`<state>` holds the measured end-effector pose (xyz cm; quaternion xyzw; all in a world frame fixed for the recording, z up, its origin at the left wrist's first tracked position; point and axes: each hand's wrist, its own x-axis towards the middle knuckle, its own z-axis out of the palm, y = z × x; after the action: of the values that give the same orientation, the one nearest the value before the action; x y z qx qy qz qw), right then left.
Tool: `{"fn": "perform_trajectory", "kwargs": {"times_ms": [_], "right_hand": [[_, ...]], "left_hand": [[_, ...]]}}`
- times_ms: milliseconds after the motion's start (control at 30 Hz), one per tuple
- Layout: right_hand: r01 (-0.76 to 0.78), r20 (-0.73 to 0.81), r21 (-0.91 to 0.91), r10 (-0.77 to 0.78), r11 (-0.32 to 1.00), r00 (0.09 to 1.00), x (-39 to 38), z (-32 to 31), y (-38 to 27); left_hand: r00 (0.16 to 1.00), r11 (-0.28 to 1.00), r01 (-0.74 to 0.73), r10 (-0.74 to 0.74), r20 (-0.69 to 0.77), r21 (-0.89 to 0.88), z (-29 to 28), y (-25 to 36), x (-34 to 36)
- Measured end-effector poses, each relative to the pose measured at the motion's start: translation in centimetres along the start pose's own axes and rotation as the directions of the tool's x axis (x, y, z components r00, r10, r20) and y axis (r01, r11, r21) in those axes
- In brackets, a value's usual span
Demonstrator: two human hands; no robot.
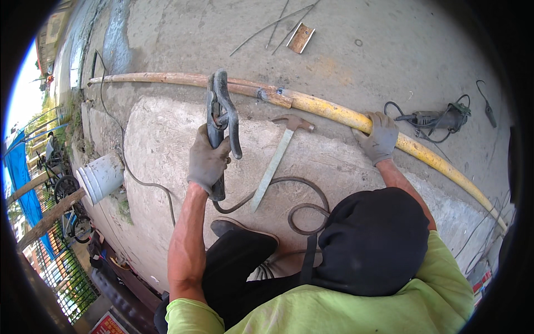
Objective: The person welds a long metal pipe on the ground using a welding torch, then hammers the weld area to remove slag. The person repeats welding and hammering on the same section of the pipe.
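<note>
Gloved in grey, my left hand (207, 158) grips the handle of a black welding electrode holder (218, 111), its jaws pointing away from me. No rod shows in the jaws. A dark cable (303, 181) runs from its handle and loops on the ground. On the right, my gloved right hand (380, 137) is wrapped over a long yellow pipe (328, 109). This pipe meets a rusty brown pipe (167, 77) at a joint (276, 96) with dark marks. Between my hands, a claw hammer (273, 165) with a pale flat handle lies just short of the joint.
An angle grinder (436, 118) with its cord lies beyond the pipe at right. Thin rods (272, 23) and a rusty channel piece (301, 38) lie farther off. A white bucket (101, 178) stands left. A black cloth-covered shape (375, 242) hides part of my right arm.
</note>
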<state>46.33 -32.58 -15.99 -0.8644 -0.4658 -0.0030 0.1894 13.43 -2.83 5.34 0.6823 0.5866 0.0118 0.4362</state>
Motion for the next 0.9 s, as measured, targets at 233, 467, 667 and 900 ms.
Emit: {"fn": "perform_trajectory", "kwargs": {"times_ms": [233, 467, 667, 900], "right_hand": [[-0.004, 0.008, -0.004, 0.004, 1.000, 1.000, 0.1, -0.2, -0.2], [-0.018, 0.002, -0.042, 0.019, 0.999, 1.000, 0.0, -0.7, -0.6], [0.010, -0.002, -0.015, -0.010, 1.000, 1.000, 0.3, -0.4, -0.4], [0.001, -0.007, 0.002, -0.001, 1.000, 1.000, 0.1, -0.6, -0.4]], "left_hand": [[1.000, 0.999, -0.015, 0.014, -0.026, -0.044, -0.3, 0.2, -0.1], [0.998, 0.998, 0.057, -0.057, 0.001, 0.037, -0.4, 0.5, -0.2], [0.998, 0.998, 0.059, -0.059, 0.021, 0.012, -0.2, 0.5, -0.1], [1.000, 1.000, -0.017, 0.017, -0.009, -0.021, 0.1, -0.1, 0.1]]}}
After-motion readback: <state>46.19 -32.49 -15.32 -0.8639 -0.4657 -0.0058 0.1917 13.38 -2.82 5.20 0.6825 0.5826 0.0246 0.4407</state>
